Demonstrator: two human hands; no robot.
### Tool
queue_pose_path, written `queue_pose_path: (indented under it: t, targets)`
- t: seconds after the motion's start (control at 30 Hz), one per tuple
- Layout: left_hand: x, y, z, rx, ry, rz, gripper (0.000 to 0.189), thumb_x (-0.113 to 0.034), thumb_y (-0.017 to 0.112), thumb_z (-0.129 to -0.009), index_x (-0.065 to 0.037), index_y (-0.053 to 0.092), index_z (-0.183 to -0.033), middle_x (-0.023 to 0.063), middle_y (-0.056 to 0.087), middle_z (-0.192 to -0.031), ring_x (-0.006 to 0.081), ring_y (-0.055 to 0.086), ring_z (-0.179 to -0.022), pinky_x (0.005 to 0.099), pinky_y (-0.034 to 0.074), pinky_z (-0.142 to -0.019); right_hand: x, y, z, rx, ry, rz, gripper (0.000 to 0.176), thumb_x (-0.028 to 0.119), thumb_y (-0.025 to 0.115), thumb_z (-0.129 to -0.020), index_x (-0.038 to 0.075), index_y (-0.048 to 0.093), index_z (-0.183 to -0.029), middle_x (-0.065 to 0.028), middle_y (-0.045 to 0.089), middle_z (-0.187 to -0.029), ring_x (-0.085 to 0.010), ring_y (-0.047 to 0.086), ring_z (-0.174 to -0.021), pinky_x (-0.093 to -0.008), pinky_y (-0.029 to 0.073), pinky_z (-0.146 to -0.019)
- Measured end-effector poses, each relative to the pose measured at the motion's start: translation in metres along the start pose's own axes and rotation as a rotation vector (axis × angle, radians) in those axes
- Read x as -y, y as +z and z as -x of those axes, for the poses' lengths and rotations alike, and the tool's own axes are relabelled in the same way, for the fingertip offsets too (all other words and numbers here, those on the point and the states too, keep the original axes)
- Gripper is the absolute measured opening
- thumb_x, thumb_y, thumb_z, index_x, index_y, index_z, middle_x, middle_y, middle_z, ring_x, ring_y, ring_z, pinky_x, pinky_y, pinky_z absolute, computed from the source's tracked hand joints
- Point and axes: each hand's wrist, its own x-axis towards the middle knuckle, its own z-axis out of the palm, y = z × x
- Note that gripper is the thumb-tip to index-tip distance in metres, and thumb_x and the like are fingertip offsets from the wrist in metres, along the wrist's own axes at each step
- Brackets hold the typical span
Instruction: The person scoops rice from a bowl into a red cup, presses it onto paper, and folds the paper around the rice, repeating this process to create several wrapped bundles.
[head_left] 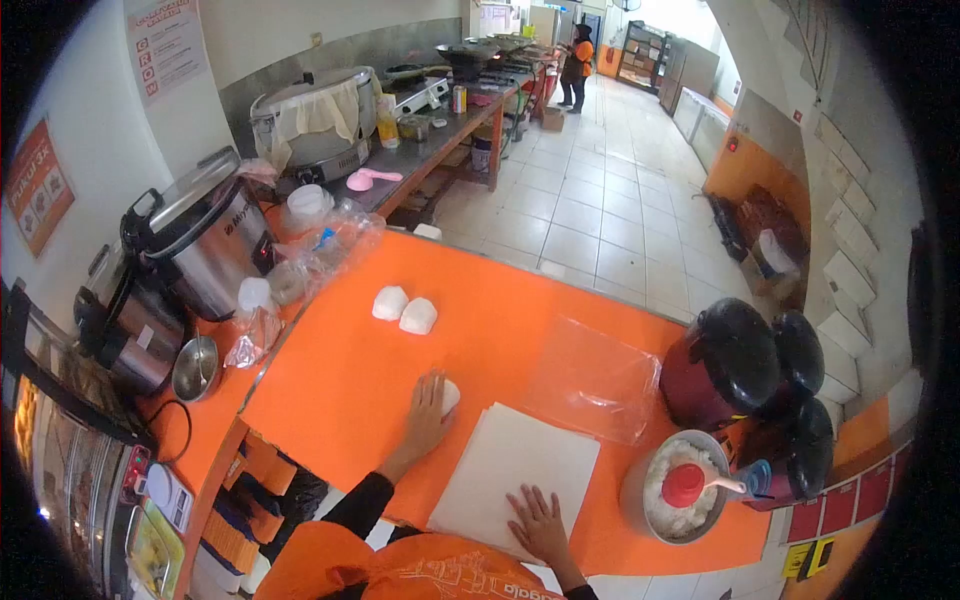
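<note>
Probably the likeliest trouble was at the white packet (451,398) under the left hand (430,410), just left of the frame's centre: pressed too hard or unevenly, it could have split or lost its shape, and a sideways push could have sent it sliding over the orange tabletop (320,400). The paper stack (520,450), lower centre, might have skewed or creased if the right hand (538,522) had leaned and dragged across it. At lower right, a knock to the scoop (683,486) in the rice pot (632,512) could have scattered grains, since its handle jutted past the rim.

As for the grip, the left fingers lay extended over the packet's left part, leaving its right side bare; whether the thumb clamped it could not be told. The right hand lay flat with fingers spread on the stack's lower part, nothing held. The packet sat on the tabletop beyond the stack's upper left corner, well apart from the right hand. Two other packets (390,303) rested side by side farther up the frame, and a clear plastic sheet (590,385) lay right of centre.
</note>
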Motion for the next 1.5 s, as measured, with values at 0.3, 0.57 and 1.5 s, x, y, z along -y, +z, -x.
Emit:
queue_pose_path:
  t: [0.3, 0.57, 1.5]
  targets:
    - [0.033, 0.053, -0.136, 0.014, -0.078, -0.354, 0.074, -0.034, 0.058, -0.087, 0.001, 0.026, -0.143, 0.0196, 0.027, -0.149, 0.0386, 0.026, -0.137, 0.0547, 0.015, -0.113, 0.006, -0.01, -0.007, -0.012, 0.029, -0.07, 0.056, 0.043, 0.049, -0.093, 0.024, 0.037, -0.143, -0.0118, 0.035, -0.147, -0.0317, 0.033, -0.136, -0.0617, 0.023, -0.106]
    - [0.023, 0.03, -0.145, 0.047, -0.226, -0.279, 0.074, -0.041, 0.056, -0.087, -0.003, 0.028, -0.145, 0.0193, 0.024, -0.151, 0.0392, 0.016, -0.141, 0.0632, 0.012, -0.109, 0.009, -0.019, -0.006, -0.079, 0.024, 0.024, 0.057, 0.041, 0.047, -0.094, 0.016, 0.035, -0.144, -0.0113, 0.037, -0.146, -0.0278, 0.035, -0.135, -0.0591, 0.025, -0.107]
    - [-0.421, -0.015, -0.065, 0.685, 0.732, 0.617, 0.077, -0.034, 0.08, -0.067, -0.015, 0.044, -0.132, 0.016, 0.046, -0.131, 0.0366, 0.046, -0.121, 0.0471, 0.04, -0.1, -0.241, -0.236, 0.13, 0.044, 0.343, 0.7, 0.025, 0.023, 0.062, -0.077, 0.009, 0.068, -0.096, -0.018, 0.061, -0.114, -0.0319, 0.05, -0.121, -0.0496, 0.043, -0.093]
